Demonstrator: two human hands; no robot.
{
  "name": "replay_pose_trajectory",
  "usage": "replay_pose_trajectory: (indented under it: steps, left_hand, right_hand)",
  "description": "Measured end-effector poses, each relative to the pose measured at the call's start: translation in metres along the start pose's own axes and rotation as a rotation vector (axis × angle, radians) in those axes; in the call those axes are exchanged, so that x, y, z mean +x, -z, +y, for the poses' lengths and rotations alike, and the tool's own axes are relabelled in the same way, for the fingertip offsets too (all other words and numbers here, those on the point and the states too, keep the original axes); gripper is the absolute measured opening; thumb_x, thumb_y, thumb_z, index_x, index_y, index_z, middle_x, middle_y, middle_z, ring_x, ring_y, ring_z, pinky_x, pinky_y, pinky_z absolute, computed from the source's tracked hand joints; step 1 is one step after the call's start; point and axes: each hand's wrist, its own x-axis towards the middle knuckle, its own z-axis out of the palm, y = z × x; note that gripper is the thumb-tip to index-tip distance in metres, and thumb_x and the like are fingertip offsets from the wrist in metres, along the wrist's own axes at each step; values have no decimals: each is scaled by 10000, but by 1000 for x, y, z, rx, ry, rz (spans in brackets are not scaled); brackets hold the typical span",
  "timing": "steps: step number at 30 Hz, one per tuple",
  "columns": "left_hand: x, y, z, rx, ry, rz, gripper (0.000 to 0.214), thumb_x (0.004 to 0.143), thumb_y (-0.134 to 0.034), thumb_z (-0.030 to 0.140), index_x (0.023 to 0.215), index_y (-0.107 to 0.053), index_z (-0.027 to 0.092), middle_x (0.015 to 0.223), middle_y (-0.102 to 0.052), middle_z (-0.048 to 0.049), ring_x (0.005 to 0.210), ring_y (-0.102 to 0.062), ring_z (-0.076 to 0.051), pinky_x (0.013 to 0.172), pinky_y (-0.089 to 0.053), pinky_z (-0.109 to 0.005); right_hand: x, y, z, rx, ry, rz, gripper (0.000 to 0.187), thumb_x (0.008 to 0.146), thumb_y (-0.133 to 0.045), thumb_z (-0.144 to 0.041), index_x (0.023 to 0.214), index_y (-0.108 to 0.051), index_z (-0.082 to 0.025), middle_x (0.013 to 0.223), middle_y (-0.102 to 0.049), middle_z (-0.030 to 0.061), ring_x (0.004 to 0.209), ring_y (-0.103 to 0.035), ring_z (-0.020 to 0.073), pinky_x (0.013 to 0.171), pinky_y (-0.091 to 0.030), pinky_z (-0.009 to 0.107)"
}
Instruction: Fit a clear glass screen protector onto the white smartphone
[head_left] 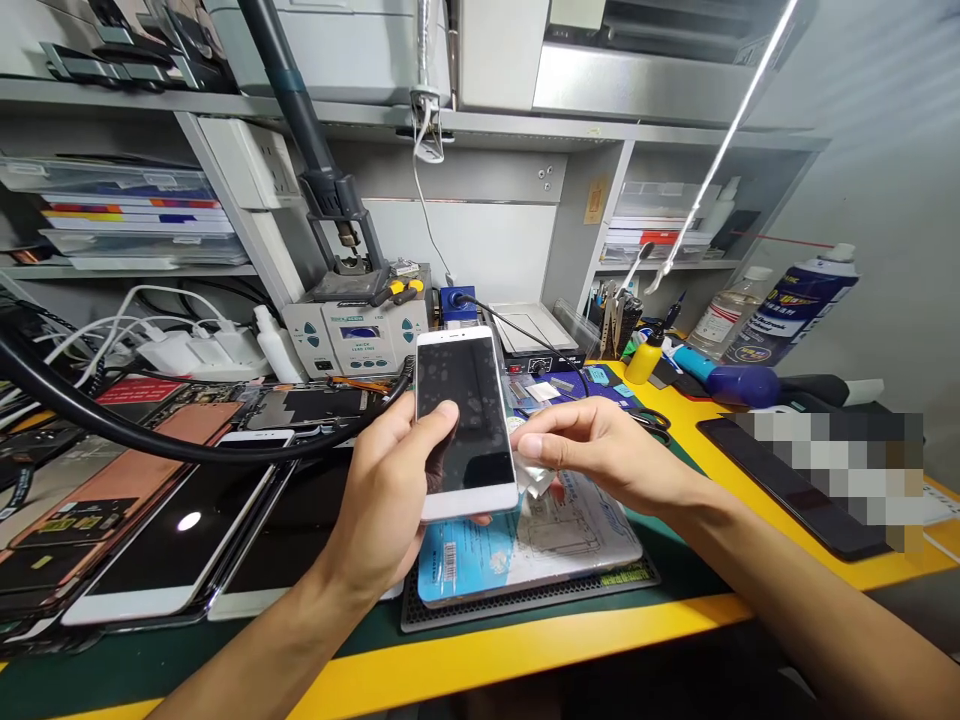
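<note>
My left hand (394,470) grips a white-framed smartphone (469,425) with its dark screen facing me. The thumb lies across the glass, which has smudges or spots on it. At the phone's right edge, my right hand (592,450) is closed in a pinch. A crumpled silvery piece (534,478) hangs just below these fingertips; its kind cannot be made out, and part of it is behind the phone. Beneath both hands lies a blue and white printed package (592,525) in clear wrap, on a black perforated mat (525,607).
Phones and screens, including a white-bottomed one (142,560), cover the left side, crossed by a thick black hose (225,452). A soldering station (356,335) stands behind. On the right are a black phone (795,490), a yellow bottle (643,358) and a spray can (795,300).
</note>
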Motion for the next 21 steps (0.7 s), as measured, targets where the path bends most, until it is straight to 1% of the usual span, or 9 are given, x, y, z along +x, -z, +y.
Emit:
replay_pose_trajectory:
  steps: [2,4,7,10,13,15,21]
  left_hand:
    - [-2,0,-1,15,-21,-10,358,822,-729,396,1129,-698,214,710,-687,-12,500,-624,-196,384,-499,-294]
    - [-3,0,-1,43,-82,2,394,815,-739,407,1156,-696,213,735,-703,-24,577,-654,-216,465,-519,-305]
    - [-5,1,0,101,-174,19,393,800,-758,402,1128,-713,190,725,-709,-33,675,-673,-244,602,-540,-334]
    - [-7,2,3,140,-181,-9,371,806,-765,374,1119,-721,180,770,-729,-42,747,-681,-255,700,-542,-352]
    - [-9,3,7,152,-177,-35,371,809,-771,351,1132,-720,175,839,-749,-51,792,-686,-256,748,-536,-352]
    - [-9,3,7,166,-193,-32,379,809,-770,358,1135,-717,171,846,-750,-50,802,-686,-256,759,-532,-350]
    - [-11,-2,-2,261,-305,-8,387,865,-701,433,1142,-683,162,910,-745,-48,818,-672,-231,807,-515,-346]
  right_hand:
    - [0,1,1,15,4,-1,298,780,-823,-443,827,-791,-150,732,-644,13,572,-526,86,547,-522,230]
    - [0,1,2,39,6,-7,287,779,-827,-432,831,-792,-152,719,-638,6,561,-530,86,541,-521,232]
    - [1,3,4,57,12,-11,275,783,-827,-423,839,-794,-156,714,-641,0,553,-541,85,536,-521,232]
    - [1,4,5,59,22,-4,274,789,-823,-425,839,-797,-157,710,-647,0,546,-550,82,531,-520,225]
    - [2,5,5,69,31,3,273,792,-822,-419,836,-798,-151,701,-650,2,547,-556,83,525,-516,218]
    - [3,6,6,83,36,8,274,792,-822,-421,826,-795,-151,699,-652,3,548,-558,83,518,-517,213]
    - [3,4,5,137,-4,32,364,780,-815,-497,755,-761,-137,652,-617,-4,503,-559,85,478,-510,211]
